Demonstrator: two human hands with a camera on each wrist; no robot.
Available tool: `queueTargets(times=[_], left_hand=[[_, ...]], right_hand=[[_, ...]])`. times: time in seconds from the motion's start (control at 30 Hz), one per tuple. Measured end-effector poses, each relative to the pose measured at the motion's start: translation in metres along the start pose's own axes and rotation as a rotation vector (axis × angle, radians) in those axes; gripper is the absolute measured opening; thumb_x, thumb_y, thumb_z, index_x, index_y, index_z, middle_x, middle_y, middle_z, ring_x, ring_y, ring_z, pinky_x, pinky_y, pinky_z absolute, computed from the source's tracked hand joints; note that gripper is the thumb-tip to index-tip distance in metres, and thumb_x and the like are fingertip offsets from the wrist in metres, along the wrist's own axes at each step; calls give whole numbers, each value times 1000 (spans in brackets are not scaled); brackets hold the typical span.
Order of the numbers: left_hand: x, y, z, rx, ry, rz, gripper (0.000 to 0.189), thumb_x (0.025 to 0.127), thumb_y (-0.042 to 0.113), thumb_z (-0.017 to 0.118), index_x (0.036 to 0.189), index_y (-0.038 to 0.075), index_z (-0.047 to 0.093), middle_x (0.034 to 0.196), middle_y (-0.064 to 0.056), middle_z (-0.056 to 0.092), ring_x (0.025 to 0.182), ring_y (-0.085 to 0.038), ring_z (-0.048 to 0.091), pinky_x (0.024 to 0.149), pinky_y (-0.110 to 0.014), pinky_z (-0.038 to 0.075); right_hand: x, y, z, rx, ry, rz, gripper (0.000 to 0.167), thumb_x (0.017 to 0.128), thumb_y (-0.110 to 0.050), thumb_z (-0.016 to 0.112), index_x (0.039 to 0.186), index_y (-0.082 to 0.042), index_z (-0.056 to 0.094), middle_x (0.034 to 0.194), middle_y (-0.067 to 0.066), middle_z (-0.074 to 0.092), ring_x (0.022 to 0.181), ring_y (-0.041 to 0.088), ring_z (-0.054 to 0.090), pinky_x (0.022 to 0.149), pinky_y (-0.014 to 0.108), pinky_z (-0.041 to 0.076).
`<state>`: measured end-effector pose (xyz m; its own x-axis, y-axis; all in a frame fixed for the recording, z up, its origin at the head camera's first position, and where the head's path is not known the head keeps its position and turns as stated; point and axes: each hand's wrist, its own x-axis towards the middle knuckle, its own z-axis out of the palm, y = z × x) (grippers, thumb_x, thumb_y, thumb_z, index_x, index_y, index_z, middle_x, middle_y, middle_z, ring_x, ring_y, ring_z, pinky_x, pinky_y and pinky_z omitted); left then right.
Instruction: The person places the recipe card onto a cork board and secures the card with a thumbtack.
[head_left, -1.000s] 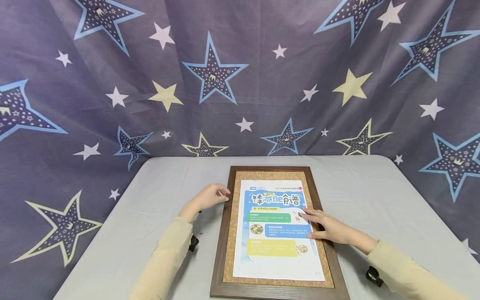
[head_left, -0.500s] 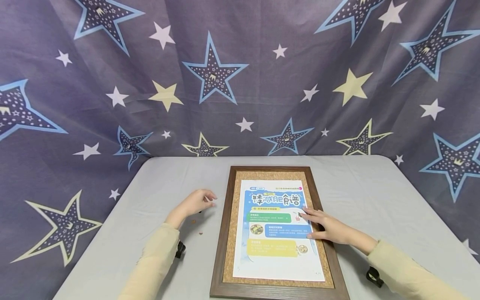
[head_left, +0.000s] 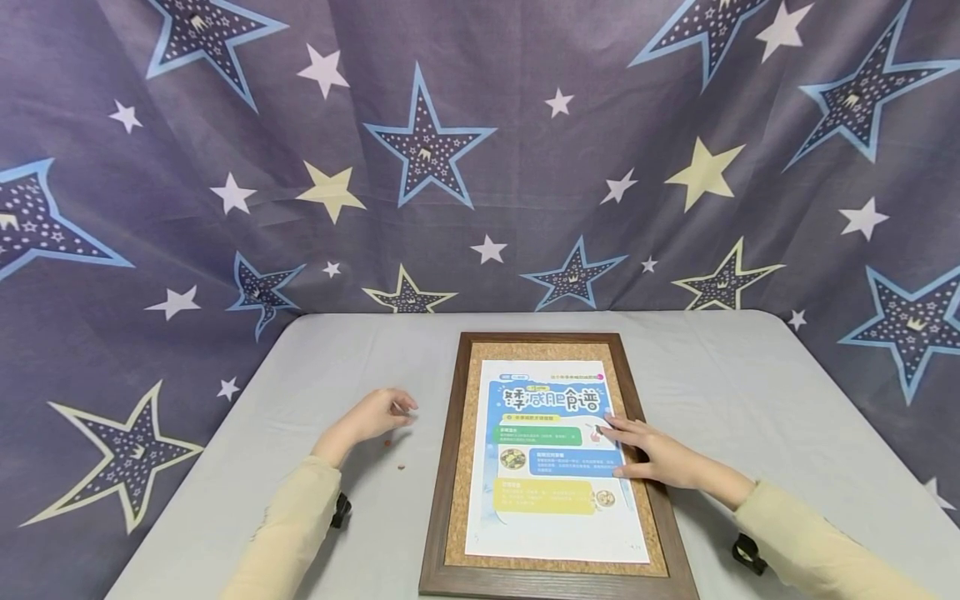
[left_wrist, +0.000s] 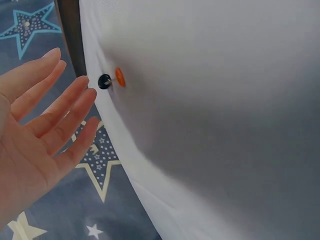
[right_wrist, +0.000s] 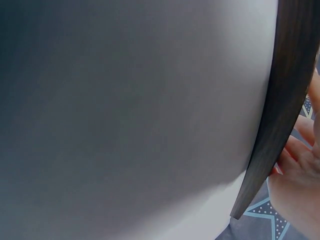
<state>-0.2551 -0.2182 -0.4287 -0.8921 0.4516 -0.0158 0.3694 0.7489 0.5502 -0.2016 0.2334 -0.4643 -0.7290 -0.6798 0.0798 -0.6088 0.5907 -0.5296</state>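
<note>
A cork board (head_left: 459, 533) in a dark wooden frame lies on the table, bearing a printed poster (head_left: 555, 533) with coloured text boxes. My right hand (head_left: 663, 454) rests across the frame's right side, fingers spread and fingertips on the poster's right edge. My left hand (head_left: 372, 419) is over the table left of the board, fingers loosely bent and holding nothing. Close to it in the left wrist view are a black push pin (left_wrist: 104, 81) and an orange push pin (left_wrist: 120, 77). Two small orange-brown pieces show below the left hand, one a speck (head_left: 401, 467).
The grey cloth-covered table (head_left: 750, 375) extends on both sides of the board. Behind it hangs a dark curtain (head_left: 525, 183) printed with stars. In the right wrist view, the wooden frame edge (right_wrist: 280, 100) stands beside the right hand's fingers.
My left hand has moved from the frame's left edge leftward and slightly nearer, uncovering the small orange-brown pieces on the table. The right hand, board and poster have stayed put.
</note>
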Motion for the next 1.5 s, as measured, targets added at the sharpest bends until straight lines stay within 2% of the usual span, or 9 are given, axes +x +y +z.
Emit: queueTargets(times=[0.2,0.37,0.5,0.77,1.0,1.17,1.5], left_hand=[[-3,-9,2,6,-4,-28,19,77,2,63,96,0,63,92,-11,62,78,-20,56,70,-34,47],[-4,-13,2,-1,2,-19,19,75,-2,63,94,-2,63,89,-11,61,74,-16,55,67,-31,46],[-6,-14,0,5,-4,-18,18,74,-3,63,92,-3,63,84,-9,60,70,-14,51,64,-29,44],[-7,-14,1,18,-20,-68,14,77,-3,62,90,-1,63,79,-6,58,70,-13,50,64,-28,43],[-6,-18,4,20,-9,-66,12,75,-4,62,87,-1,64,80,-6,58,71,-13,50,65,-29,43],[-6,-21,5,41,1,-48,11,75,-4,63,85,-1,64,77,-3,56,70,-12,49,63,-27,42],[-4,-23,7,53,10,-57,9,75,-4,62,82,2,65,75,-1,57,69,-11,49,63,-27,42]], right_hand=[[0,0,0,0,8,-10,64,83,-35,59,129,5,40,136,28,29,120,50,25,92,61,23],[0,0,1,10,3,-11,64,83,-34,59,129,5,39,136,28,28,121,50,24,93,61,22],[0,0,1,7,1,-10,64,83,-34,59,129,5,39,136,28,28,121,50,24,93,62,23],[1,0,0,9,-6,-6,64,83,-34,59,130,5,39,136,28,28,121,50,24,93,61,23],[1,-1,0,16,-1,-17,64,83,-33,59,129,6,39,136,29,28,120,50,25,91,61,26],[0,-1,0,8,13,-28,64,83,-33,59,130,5,38,135,29,29,120,50,25,91,61,25],[0,1,1,-17,31,-35,64,82,-34,59,129,6,40,135,29,30,120,50,27,92,61,24]])
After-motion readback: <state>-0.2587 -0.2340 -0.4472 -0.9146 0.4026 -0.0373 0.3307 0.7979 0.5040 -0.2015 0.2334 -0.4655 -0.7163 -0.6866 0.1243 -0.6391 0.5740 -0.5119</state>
